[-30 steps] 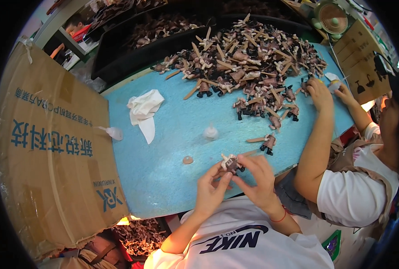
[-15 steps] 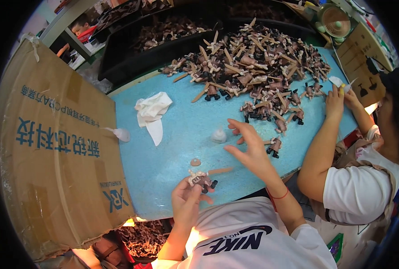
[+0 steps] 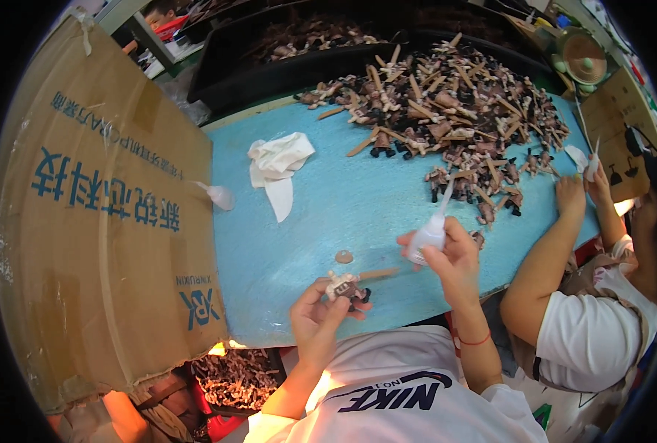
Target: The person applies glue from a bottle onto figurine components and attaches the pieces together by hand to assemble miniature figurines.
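My left hand (image 3: 315, 319) pinches a small figurine (image 3: 348, 289) with a brown coat, black boots and a long tan blade-like part pointing right. Just beyond it, a small round tan piece (image 3: 344, 256) lies on the blue tabletop (image 3: 328, 196). In my right hand (image 3: 459, 272) is a white squeeze bottle (image 3: 426, 240), lifted and tilted, its thin nozzle pointing up and away. My fingers wrap round the bottle's body. One more figurine (image 3: 478, 238) is partly hidden behind my right hand.
Similar figurines form a large heap (image 3: 446, 103) at the far right, before a black bin (image 3: 218, 85). A white cloth (image 3: 280, 164) and another squeeze bottle (image 3: 221, 197) lie left, by a tall cardboard box (image 3: 114, 258). At right, a co-worker's hand (image 3: 570, 193) works close by.
My right hand, open beside the squeeze bottle before, has closed round it and raised it off the table. My left hand still holds the figurine. The whole view has shifted slightly.
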Demonstrator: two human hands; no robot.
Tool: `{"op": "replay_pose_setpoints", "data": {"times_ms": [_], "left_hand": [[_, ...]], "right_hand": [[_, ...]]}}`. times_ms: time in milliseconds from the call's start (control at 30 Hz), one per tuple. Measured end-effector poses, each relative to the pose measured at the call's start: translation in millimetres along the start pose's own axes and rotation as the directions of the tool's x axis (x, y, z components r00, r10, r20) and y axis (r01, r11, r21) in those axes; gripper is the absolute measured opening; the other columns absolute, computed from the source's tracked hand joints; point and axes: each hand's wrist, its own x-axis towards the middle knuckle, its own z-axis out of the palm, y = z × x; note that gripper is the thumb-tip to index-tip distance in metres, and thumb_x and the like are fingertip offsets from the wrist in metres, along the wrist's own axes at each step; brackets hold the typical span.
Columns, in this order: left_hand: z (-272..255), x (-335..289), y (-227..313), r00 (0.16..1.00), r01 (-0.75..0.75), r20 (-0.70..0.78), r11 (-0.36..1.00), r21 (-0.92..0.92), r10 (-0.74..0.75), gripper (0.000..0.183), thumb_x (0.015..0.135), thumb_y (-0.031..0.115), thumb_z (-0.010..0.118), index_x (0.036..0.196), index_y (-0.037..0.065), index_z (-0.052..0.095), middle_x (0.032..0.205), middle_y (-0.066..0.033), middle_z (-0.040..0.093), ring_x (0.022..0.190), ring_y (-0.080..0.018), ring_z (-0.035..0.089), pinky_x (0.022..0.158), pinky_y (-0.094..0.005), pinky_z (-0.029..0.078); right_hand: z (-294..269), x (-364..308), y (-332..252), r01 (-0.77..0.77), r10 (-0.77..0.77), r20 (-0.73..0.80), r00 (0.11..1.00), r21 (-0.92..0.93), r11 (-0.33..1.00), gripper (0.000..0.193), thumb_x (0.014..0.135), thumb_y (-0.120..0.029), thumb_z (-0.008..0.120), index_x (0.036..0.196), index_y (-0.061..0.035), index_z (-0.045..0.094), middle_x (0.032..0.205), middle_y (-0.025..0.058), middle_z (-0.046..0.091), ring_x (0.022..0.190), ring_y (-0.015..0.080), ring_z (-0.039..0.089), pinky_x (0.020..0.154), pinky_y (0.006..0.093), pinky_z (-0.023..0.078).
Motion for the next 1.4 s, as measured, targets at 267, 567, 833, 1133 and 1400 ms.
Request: {"op": "replay_pose_setpoints", "data": {"times_ms": [267, 567, 833, 1133, 1400], "left_hand": [[9.8, 3.3, -9.9, 0.965, -0.257, -0.022, 0.957, 0.138, 0.262, 0.021, 0.082, 0.004, 0.06, 0.1, -0.003, 0.054, 0.096, -0.0129, 0.055, 0.078, -0.0251, 0.063, 0.059, -0.0303, 0.054], [7.0, 6.7, -5.4, 0.842, -0.462, 0.019, 0.702, 0.542, 0.54, 0.028, 0.07, -0.008, 0.065, 0.097, -0.004, 0.059, 0.095, -0.0138, 0.058, 0.079, -0.0175, 0.059, 0.065, -0.0246, 0.051], [5.5, 5.6, 0.7, 0.759, -0.528, 0.124, 0.491, 0.693, 0.639, 0.031, 0.068, -0.01, 0.065, 0.097, -0.003, 0.058, 0.095, -0.0143, 0.057, 0.078, -0.0173, 0.058, 0.065, -0.0252, 0.049], [9.1, 5.0, 2.6, 0.758, -0.528, 0.136, 0.478, 0.702, 0.638, 0.031, 0.07, -0.01, 0.064, 0.099, -0.002, 0.058, 0.095, -0.0147, 0.057, 0.077, -0.0171, 0.058, 0.064, -0.0247, 0.049], [10.6, 6.0, 1.4, 0.757, -0.535, 0.158, 0.463, 0.706, 0.634, 0.029, 0.071, -0.009, 0.063, 0.099, -0.003, 0.058, 0.094, -0.0152, 0.057, 0.076, -0.0172, 0.059, 0.063, -0.0245, 0.05]], "right_hand": [[6.4, -41.6, -13.3, 0.228, -0.306, -0.154, 0.939, -0.387, 0.893, 0.027, 0.074, -0.004, 0.063, 0.099, 0.004, 0.054, 0.077, 0.0087, 0.061, 0.072, 0.0119, 0.057, 0.062, 0.0224, 0.044], [4.3, -57.1, -30.0, 0.528, -0.553, 0.068, 0.831, -0.41, 0.744, 0.033, 0.066, -0.013, 0.074, 0.089, 0.0027, 0.056, 0.061, 0.0067, 0.053, 0.051, 0.0145, 0.044, 0.048, 0.0258, 0.03], [9.1, -59.3, -45.3, 0.585, -0.558, 0.225, 0.799, -0.505, 0.634, 0.034, 0.06, -0.009, 0.076, 0.087, 0.0016, 0.058, 0.055, 0.0064, 0.051, 0.044, 0.0146, 0.041, 0.04, 0.0255, 0.027], [9.8, -53.8, -44.5, 0.658, -0.586, 0.316, 0.746, -0.487, 0.575, 0.036, 0.058, -0.008, 0.077, 0.087, 0.0015, 0.058, 0.054, 0.0051, 0.052, 0.041, 0.0145, 0.04, 0.038, 0.0243, 0.028], [8.1, -54.3, -44.7, 0.65, -0.571, 0.325, 0.754, -0.496, 0.576, 0.036, 0.059, -0.01, 0.077, 0.088, 0.0014, 0.057, 0.052, 0.0045, 0.049, 0.04, 0.0155, 0.041, 0.037, 0.0252, 0.029]]}}
